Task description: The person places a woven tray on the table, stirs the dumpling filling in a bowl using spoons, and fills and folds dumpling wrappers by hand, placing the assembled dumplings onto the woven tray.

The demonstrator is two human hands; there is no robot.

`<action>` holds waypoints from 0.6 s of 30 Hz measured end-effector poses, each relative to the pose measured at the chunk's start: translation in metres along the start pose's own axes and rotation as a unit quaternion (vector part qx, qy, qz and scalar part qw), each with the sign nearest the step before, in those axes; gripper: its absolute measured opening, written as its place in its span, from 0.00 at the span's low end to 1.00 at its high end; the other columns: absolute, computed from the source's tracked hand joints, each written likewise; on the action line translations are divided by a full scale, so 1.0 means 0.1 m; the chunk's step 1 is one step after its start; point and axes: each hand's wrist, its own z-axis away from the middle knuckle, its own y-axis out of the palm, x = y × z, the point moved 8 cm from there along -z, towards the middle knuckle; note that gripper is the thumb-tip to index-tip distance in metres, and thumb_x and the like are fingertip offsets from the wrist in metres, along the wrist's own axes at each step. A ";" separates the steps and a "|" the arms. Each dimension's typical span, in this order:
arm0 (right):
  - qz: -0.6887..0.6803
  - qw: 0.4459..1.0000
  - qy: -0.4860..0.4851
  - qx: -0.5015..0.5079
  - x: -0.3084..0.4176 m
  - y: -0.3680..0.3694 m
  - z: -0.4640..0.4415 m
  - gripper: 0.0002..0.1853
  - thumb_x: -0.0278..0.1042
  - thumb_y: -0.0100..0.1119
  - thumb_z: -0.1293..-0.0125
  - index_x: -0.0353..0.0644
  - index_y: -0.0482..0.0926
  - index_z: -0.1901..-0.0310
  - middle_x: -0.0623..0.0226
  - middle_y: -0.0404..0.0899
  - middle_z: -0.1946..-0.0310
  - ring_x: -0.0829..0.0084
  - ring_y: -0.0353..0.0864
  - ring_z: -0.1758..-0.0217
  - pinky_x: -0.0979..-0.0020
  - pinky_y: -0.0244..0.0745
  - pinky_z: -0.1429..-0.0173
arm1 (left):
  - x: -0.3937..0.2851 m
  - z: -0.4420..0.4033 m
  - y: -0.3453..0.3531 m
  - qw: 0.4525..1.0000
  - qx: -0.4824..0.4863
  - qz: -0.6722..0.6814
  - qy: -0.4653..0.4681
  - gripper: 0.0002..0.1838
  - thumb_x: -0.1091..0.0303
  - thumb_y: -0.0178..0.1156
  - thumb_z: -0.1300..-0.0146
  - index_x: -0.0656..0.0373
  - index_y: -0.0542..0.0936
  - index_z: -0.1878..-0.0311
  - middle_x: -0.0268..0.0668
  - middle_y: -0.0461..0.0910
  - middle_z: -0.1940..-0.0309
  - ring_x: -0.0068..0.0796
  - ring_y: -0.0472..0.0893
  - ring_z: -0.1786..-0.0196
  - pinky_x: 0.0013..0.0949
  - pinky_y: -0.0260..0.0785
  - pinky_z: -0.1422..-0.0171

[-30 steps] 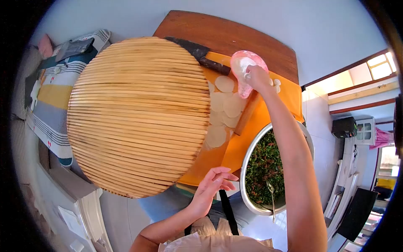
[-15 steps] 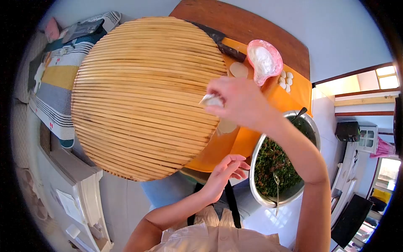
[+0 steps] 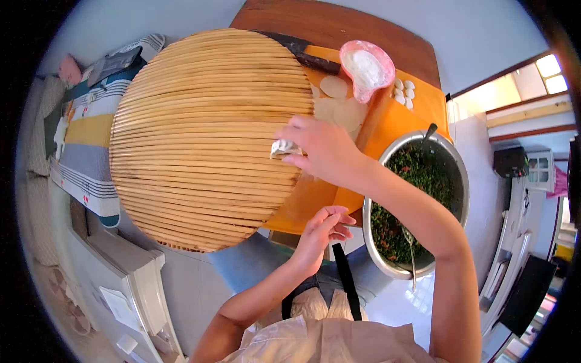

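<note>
My right hand pinches a pleated white dumpling over the right part of a round tray of wooden slats. The dumpling is at the tray's surface; whether it rests on the slats I cannot tell. My left hand hangs in front of the table edge, fingers loosely bent and apart, with nothing in it. Flat round dough wrappers lie right of the tray, partly behind my right hand. A metal bowl of chopped green filling sits to the right, with a spoon in it.
A pink dish of flour stands at the back, beside several small dough pieces. A dark-handled knife lies partly under the tray's far edge. The orange mat covers part of the wooden table.
My right hand has moved slightly left with the dumpling, farther over the tray. The whole view has shifted a little. My left hand keeps nearly the same pose.
</note>
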 end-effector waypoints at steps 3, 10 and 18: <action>-0.085 0.988 0.019 -0.127 -0.12 -0.24 0.16 0.20 0.36 0.63 0.46 0.42 0.75 0.52 0.63 0.77 0.61 0.64 0.78 0.59 0.67 0.75 0.58 | 0.06 -0.03 -0.13 0.999 -0.031 -0.006 0.022 0.12 0.66 0.46 0.32 0.59 0.69 0.49 0.39 0.76 0.57 0.29 0.77 0.60 0.32 0.68 0.53; -0.243 0.883 0.257 -0.310 -0.25 -0.29 1.14 0.11 0.28 0.60 0.44 0.36 0.76 0.60 0.59 0.78 0.72 0.68 0.80 0.69 0.72 0.76 0.67 | -0.29 -0.43 -0.99 0.795 -0.294 -0.419 0.326 0.16 0.63 0.52 0.35 0.62 0.72 0.48 0.43 0.75 0.51 0.37 0.78 0.55 0.35 0.69 0.47; -0.203 0.878 0.255 -0.349 0.26 -0.06 2.06 0.08 0.21 0.61 0.46 0.37 0.79 0.62 0.59 0.79 0.69 0.65 0.81 0.68 0.73 0.76 0.64 | -0.86 -0.68 -1.03 0.609 -0.442 -0.612 0.242 0.25 0.58 0.54 0.40 0.64 0.69 0.43 0.51 0.71 0.45 0.54 0.70 0.44 0.44 0.59 0.38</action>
